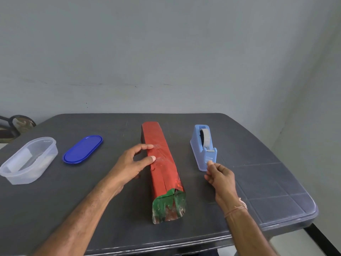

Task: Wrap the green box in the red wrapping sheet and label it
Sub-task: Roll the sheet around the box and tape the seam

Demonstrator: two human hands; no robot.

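Note:
A long box wrapped in the red wrapping sheet lies lengthwise in the middle of the dark table. Its near end shows green, shiny, crumpled foil. Clear tape strips glint on the top seam. My left hand comes from the left, thumb and forefinger tips pressing the seam near the box's middle. My right hand is at the front of the light blue tape dispenser, right of the box, fingers curled with thumb and forefinger pinched at the tape end by the cutter. The clear tape itself is hard to make out.
At the left stand an open clear plastic container with white paper inside and its blue oval lid lying flat beside it. A grey wall runs behind the table. The table's rounded right corner is close to my right arm.

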